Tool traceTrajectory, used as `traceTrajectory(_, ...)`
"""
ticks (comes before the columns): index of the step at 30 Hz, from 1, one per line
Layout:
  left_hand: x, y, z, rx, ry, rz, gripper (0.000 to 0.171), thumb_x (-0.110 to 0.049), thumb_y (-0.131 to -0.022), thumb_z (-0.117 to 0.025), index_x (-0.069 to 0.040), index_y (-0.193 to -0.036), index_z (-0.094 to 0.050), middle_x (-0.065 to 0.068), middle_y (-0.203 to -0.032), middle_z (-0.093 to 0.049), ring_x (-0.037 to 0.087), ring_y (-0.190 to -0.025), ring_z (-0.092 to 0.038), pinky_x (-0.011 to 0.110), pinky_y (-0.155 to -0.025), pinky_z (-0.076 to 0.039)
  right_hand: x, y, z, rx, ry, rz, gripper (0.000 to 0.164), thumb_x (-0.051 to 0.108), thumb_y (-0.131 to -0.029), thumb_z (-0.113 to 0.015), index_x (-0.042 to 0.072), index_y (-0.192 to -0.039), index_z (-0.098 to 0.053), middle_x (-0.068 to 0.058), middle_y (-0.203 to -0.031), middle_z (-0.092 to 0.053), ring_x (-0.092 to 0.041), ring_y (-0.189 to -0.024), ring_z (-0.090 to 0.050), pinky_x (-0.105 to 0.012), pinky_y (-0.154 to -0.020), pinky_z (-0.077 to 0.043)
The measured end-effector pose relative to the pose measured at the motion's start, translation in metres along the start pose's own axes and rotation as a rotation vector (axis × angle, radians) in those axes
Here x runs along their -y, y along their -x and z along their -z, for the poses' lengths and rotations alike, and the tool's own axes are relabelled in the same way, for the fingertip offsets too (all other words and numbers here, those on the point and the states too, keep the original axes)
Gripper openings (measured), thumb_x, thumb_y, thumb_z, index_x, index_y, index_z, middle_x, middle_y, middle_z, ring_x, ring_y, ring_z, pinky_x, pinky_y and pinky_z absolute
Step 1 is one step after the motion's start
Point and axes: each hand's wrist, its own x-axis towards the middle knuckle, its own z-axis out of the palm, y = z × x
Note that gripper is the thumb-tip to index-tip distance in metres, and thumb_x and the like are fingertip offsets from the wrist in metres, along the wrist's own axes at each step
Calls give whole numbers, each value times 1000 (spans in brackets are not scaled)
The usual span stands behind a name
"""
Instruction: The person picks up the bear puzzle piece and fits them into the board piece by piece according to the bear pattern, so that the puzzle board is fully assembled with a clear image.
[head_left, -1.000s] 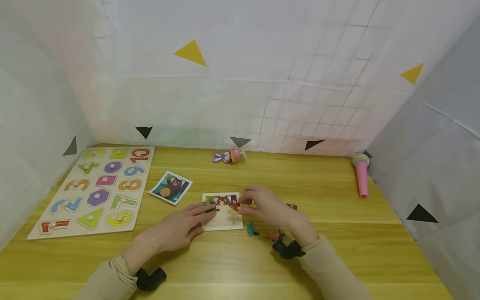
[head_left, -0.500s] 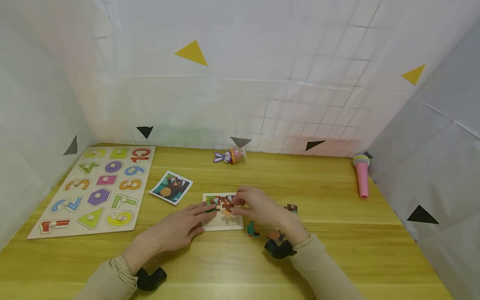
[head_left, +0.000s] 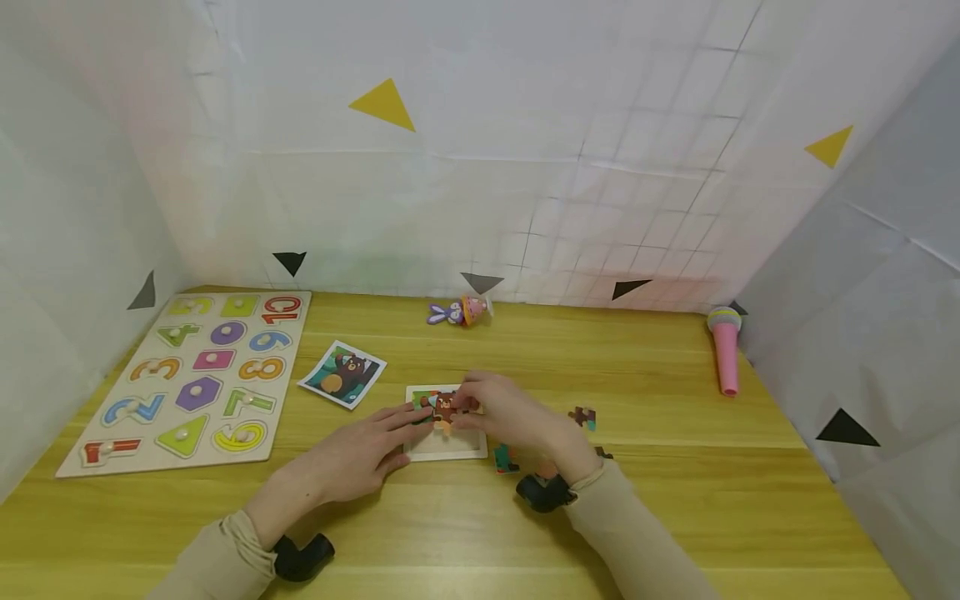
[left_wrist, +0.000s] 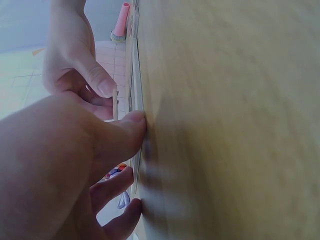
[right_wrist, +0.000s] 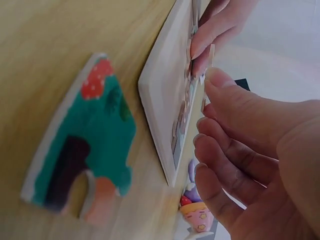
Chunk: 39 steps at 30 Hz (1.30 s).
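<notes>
My right hand (head_left: 510, 417) pinches a jigsaw piece (right_wrist: 212, 56) between thumb and fingers, close over a small wooden puzzle tray (head_left: 438, 450). In the left wrist view the piece (left_wrist: 115, 105) appears edge-on at the fingertips. Inside the tray, pieces along its far side show a brown bear's head; the near part is bare wood. My left hand (head_left: 352, 454) lies at the tray's left side, its fingers extended over the pieces and its thumb at the near edge. A teal piece with a red, white-dotted patch (right_wrist: 95, 135) lies on the table beside the tray.
Several loose pieces, among them a brown one (head_left: 583, 417), lie right of the tray. A bear picture card (head_left: 343, 375) sits behind my left hand. Farther left is a number-and-shape board (head_left: 146, 461). A bunny toy (head_left: 459, 312) and a pink microphone (head_left: 725, 354) lie farther back.
My right hand has moved left over the tray with the pinched piece, from its right edge toward the middle. More loose pieces show behind the right wrist. The left hand has stayed in place.
</notes>
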Motion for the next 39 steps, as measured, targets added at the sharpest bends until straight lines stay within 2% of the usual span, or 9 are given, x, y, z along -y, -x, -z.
traceTrajectory(6,0,0,0,2,-2,1,48,-22,-104,-53,-13,-151,-46,4,-160,-37,33,-148,-33,50,-114,-38,-3,-4,-4,15,11,-20,20,23,-95,-70,9,-109,-73,1,-104,-63,-11,-91,-63,-24,-80,-54)
traceTrajectory(15,-2,-1,0,-5,-4,6,48,-21,-104,-54,-13,-151,-47,5,-160,-38,32,-147,-34,49,-114,-38,-7,-5,-8,-2,24,9,16,20,-93,-73,8,-103,-71,-1,-99,-62,-11,-84,-61,-24,-76,-53)
traceTrajectory(25,-2,-1,-1,-16,-5,5,48,-20,-104,-54,-13,-150,-47,6,-158,-40,33,-146,-36,50,-114,-39,-11,-6,-12,-26,19,25,17,19,-94,-71,7,-107,-68,-2,-100,-62,-13,-87,-62,-24,-76,-53)
traceTrajectory(33,-2,-1,-3,-15,-10,11,52,-20,-104,-53,-21,-155,-41,7,-158,-41,35,-146,-36,52,-113,-38,-11,-6,-14,-21,10,16,18,20,-95,-71,8,-108,-67,-1,-101,-61,-12,-86,-61,-24,-76,-53)
traceTrajectory(39,-2,-1,-2,-5,-29,12,51,-20,-105,-52,-23,-154,-41,7,-159,-38,37,-146,-34,53,-112,-39,-12,-6,-14,-26,8,25,18,19,-95,-71,8,-108,-67,-2,-101,-61,-13,-87,-61,-24,-76,-53)
